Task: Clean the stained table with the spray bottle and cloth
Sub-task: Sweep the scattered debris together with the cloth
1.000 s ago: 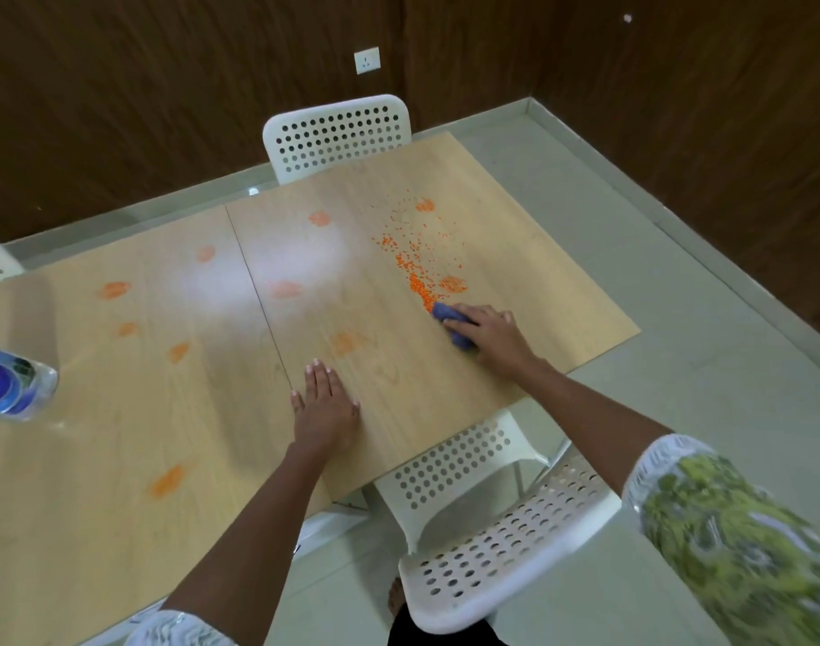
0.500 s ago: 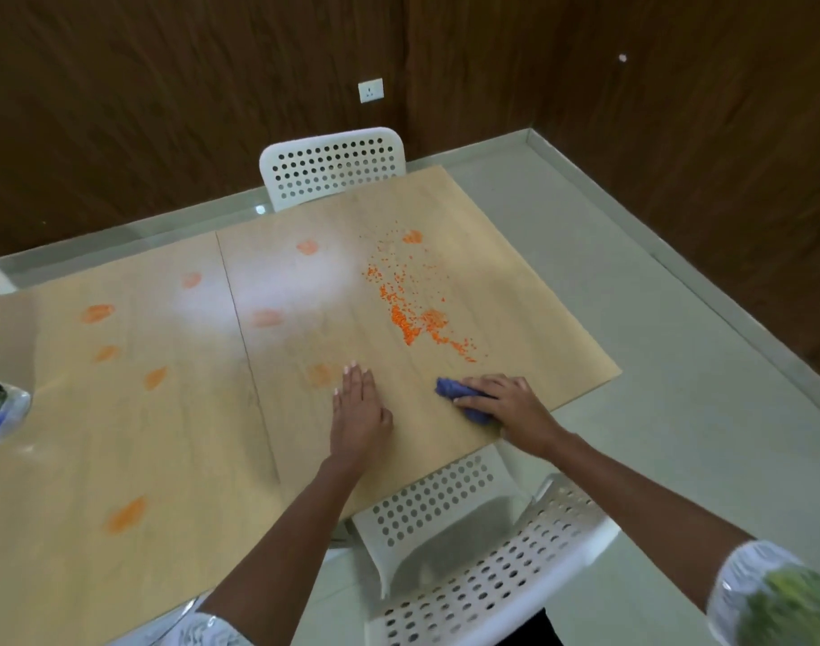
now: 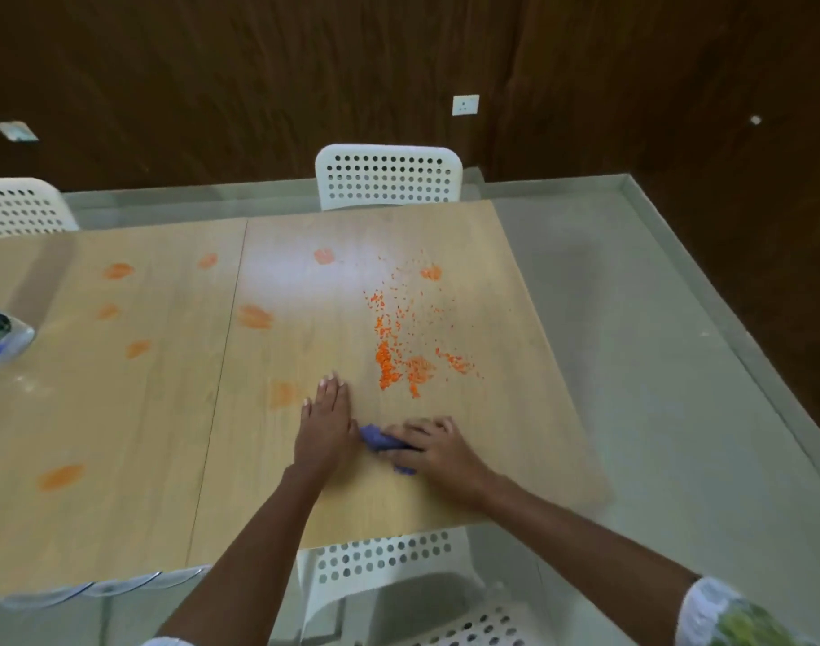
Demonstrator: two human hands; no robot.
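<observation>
The light wooden table (image 3: pixel 119 515) carries several orange smears (image 3: pixel 255 316) and a scatter of orange crumbs (image 3: pixel 398 356) right of its middle. My right hand (image 3: pixel 433 449) presses a small crumpled blue cloth (image 3: pixel 380 440) onto the table near the front edge, fingers curled over it. Just left of the cloth my left hand (image 3: pixel 326 421) lies flat on the wood, fingers straight and pointing away. The crumbs lie a little beyond both hands. A spray bottle (image 3: pixel 0 335) with a blue label stands at the far left edge, partly cut off.
White perforated chairs stand at the far side (image 3: pixel 388 177), the far left (image 3: pixel 18 207) and right under my arms (image 3: pixel 398 580). Dark wood panel walls close the corner. Grey floor runs along the table's right edge (image 3: pixel 678 412).
My right hand has dragged the cloth back from the crumb pile toward the front edge and leftward, up against my left hand. The view has tilted up and shifted.
</observation>
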